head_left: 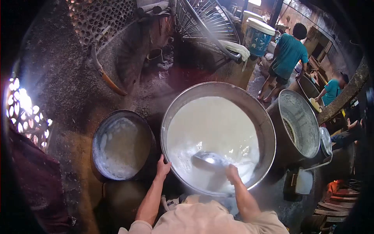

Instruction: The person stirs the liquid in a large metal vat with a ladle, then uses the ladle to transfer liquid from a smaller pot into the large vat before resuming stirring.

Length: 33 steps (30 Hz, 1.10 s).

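Observation:
A large round metal vat (270,156) stands in front of me, holding a milky white liquid (212,121). My left hand (163,166) grips the vat's rim at its lower left. Over the liquid, near the vat's lower right side, my right hand (233,174) is closed on a shiny metal scoop (208,158). The scoop lies partly in the liquid, and the surface around it is rippled and foamy.
Left of the vat is a wide dark pan (124,150) with cloudy liquid. To the right stand another metal vat (307,132) and a white dipper (304,181). Two people in teal shirts (290,54) work at the back right. Fire (334,186) burns beside firewood at the lower right.

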{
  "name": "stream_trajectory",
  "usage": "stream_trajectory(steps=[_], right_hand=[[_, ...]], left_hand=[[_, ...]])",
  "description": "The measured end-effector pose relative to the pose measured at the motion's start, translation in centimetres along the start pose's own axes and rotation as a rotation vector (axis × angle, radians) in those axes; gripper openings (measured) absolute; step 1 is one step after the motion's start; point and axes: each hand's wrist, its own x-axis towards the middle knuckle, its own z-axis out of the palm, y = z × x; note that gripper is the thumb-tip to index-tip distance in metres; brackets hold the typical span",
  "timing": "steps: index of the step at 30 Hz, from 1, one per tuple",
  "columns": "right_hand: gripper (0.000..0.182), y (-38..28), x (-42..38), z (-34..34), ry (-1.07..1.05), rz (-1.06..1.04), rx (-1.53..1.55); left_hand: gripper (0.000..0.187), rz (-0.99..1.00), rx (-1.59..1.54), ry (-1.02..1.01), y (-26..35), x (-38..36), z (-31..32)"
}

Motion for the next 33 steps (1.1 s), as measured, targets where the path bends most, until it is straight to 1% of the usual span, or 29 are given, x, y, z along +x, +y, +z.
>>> stream_trajectory(steps=[1, 3, 6, 8, 10, 12, 13, 14, 16, 17, 18, 20, 21, 22, 24, 25, 26, 27, 29, 30, 31, 32, 33], right_hand=[[0.024, -0.5, -0.7, 0.9, -0.017, 0.005, 0.007], [0.023, -0.9, -2.1, 2.4, -0.047, -0.001, 0.023], [0.023, -1.9, -4.4, 3.9, -0.055, -0.045, 0.058], [0.024, -2.8, -5.4, 4.6, -0.107, 0.041, 0.096], [0.025, -4.0, -6.3, 4.4, -0.122, 0.056, 0.103], [0.026, -6.1, -7.4, 3.7, -0.16, 0.08, 0.118], [0.028, -7.4, -7.9, 3.1, -0.158, 0.055, 0.16], [0.029, -8.1, -7.7, 2.5, -0.163, 0.031, 0.147], [0.029, -10.4, -6.9, 1.0, -0.187, -0.037, 0.059], [0.029, -12.7, -6.9, 0.1, -0.173, -0.05, 0.032], [0.028, -15.0, -6.5, -0.7, -0.16, -0.064, 0.006], [0.028, -18.7, -4.2, -1.2, -0.067, -0.168, -0.105], [0.028, -20.8, -2.9, -1.0, -0.001, -0.206, -0.172], [0.028, -22.5, -1.5, -0.5, 0.066, -0.243, -0.238], [0.028, -22.2, 4.0, 1.8, 0.286, -0.508, -0.372], [0.028, -23.3, 5.3, 2.4, 0.237, -0.444, -0.362], [0.027, -23.9, 6.4, 3.0, 0.188, -0.383, -0.354], [0.027, -23.8, 7.1, 3.5, 0.188, -0.385, -0.355], [0.024, -23.2, 8.5, 4.3, 0.069, -0.284, -0.436], [0.022, -22.5, 8.3, 4.4, 0.021, -0.291, -0.455], [0.025, -20.7, 9.2, 4.9, 0.029, -0.27, -0.52], [0.032, -20.0, 9.1, 5.2, 0.036, -0.249, -0.585], [0.035, -18.7, 8.5, 5.0, -0.006, -0.3, -0.649]], left_hand=[[0.073, -0.016, 0.043, 0.011, 1.7, -0.7, -0.5], [0.074, -0.04, 0.031, -0.017, 2.7, -1.2, -1.0], [0.077, -0.066, 0.018, -0.052, 1.3, -0.3, -1.0], [0.077, -0.005, 0.058, -0.061, 0.6, 0.1, -1.0], [0.078, -0.018, 0.05, -0.074, 0.7, 0.1, -1.2], [0.078, -0.075, 0.024, -0.13, 1.6, -0.1, -1.8], [0.076, -0.057, 0.017, -0.115, 0.2, 0.4, -1.2], [0.076, -0.056, 0.015, -0.117, 0.0, 0.5, -1.3], [0.074, -0.032, 0.046, -0.152, 0.0, 0.6, -1.3], [0.073, -0.071, 0.058, -0.192, 0.8, 0.6, -1.7], [0.073, -0.074, 0.057, -0.19, 0.6, 0.7, -1.8], [0.073, 0.091, -0.047, -0.197, -0.2, 1.0, -1.5], [0.069, 0.019, 0.012, -0.145, -0.7, 1.0, -0.9], [0.069, 0.017, 0.015, -0.147, -0.9, 0.9, -0.9], [0.07, 0.042, 0.052, -0.114, -0.8, 0.9, -0.9], [0.07, -0.022, 0.011, -0.17, 1.1, 0.4, -1.8], [0.07, -0.019, 0.008, -0.168, 1.0, 0.4, -1.7], [0.07, -0.038, 0.011, -0.169, 0.9, 0.4, -1.7], [0.071, -0.053, 0.016, -0.168, -0.3, 0.8, -1.3], [0.071, -0.031, 0.017, -0.146, -1.2, 1.0, -0.8], [0.071, -0.011, 0.017, -0.125, -1.7, 1.1, -0.5], [0.071, -0.01, 0.016, -0.122, -1.0, 1.1, -0.8], [0.073, -0.028, 0.01, -0.163, -0.4, 1.0, -1.1]])
